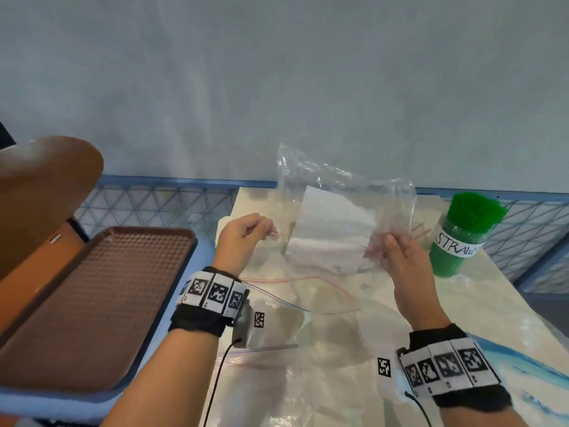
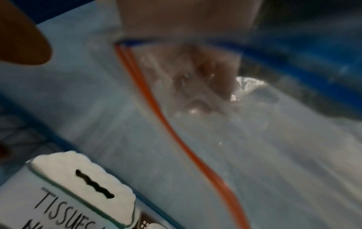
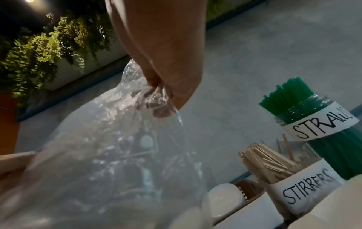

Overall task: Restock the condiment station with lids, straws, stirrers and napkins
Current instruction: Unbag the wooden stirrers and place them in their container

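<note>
Aloft, 2 hands, left hand (image 1: 243, 238) and right hand (image 1: 397, 257), pinching clear plastic bag (image 1: 338, 192)

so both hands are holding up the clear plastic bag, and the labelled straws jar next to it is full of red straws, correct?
Not quite: the straws are green, as the head and right wrist views show. The rest holds: left hand and right hand both hold up the clear plastic bag, beside the labelled straws jar.
</note>
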`<state>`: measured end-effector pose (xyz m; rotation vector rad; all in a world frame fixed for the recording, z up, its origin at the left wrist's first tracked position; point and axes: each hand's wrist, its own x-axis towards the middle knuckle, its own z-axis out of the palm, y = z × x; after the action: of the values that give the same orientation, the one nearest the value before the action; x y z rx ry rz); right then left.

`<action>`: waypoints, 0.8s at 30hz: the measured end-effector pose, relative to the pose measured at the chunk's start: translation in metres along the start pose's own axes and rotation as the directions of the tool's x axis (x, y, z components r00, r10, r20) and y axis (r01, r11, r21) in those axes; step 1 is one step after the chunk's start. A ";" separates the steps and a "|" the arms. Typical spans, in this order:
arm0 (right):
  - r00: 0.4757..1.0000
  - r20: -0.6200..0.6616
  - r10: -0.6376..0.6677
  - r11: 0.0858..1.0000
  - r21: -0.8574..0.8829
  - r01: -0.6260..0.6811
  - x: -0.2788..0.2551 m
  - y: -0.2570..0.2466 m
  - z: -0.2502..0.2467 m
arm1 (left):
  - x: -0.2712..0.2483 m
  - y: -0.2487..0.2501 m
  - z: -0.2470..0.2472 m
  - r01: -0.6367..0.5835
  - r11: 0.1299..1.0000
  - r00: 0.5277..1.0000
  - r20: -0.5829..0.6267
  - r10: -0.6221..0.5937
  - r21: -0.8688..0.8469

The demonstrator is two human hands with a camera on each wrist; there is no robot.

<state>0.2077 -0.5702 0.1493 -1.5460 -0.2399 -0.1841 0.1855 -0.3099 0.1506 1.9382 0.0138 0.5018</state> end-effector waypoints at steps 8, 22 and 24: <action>0.998 0.064 -0.001 0.891 -0.452 0.030 -0.011 0.007 0.019 | -0.019 -0.003 -0.041 0.054 0.941 0.998 -0.004 -0.056 0.335; 0.924 0.351 0.153 0.956 -0.289 -0.049 -0.068 -0.001 0.030 | -0.111 0.003 -0.068 0.266 0.952 0.910 -0.287 -0.300 -0.151; 0.906 0.388 0.170 0.935 -0.353 -0.024 -0.085 0.010 0.029 | -0.135 -0.004 -0.068 0.293 0.936 0.894 -0.291 -0.340 -0.194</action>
<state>0.1269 -0.5438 0.1176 -1.9336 -0.4834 0.2007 0.0394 -0.2805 0.1236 1.6501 0.4853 0.5750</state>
